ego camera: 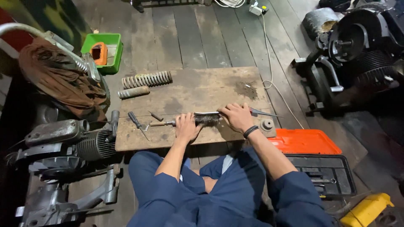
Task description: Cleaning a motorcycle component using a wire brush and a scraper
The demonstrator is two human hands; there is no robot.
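From the head camera, a person in dark blue work clothes sat on the floor before a low, worn wooden desk (189, 90) laid on dark floorboards. The left hand (186, 126) was closed over a slim metal rod-shaped part (162, 123) that lay across the desk's near edge, pinning it down. The right hand (236, 116), with a black band at the wrist, was wrapped around the handle of a long wire brush with dark bristles (207, 117), whose bristles sat on the part just beside the left hand. Left of the hands on the desk lay a dark-handled screwdriver (135, 120), and at the far left edge a large rusty coil spring (147, 79) with a smaller grey spring (133, 92) just in front of it. An orange-lidded black toolbox (313, 159) stood open on the floor to the right, and a green plastic tray (104, 51) sat well beyond the desk's far left corner.
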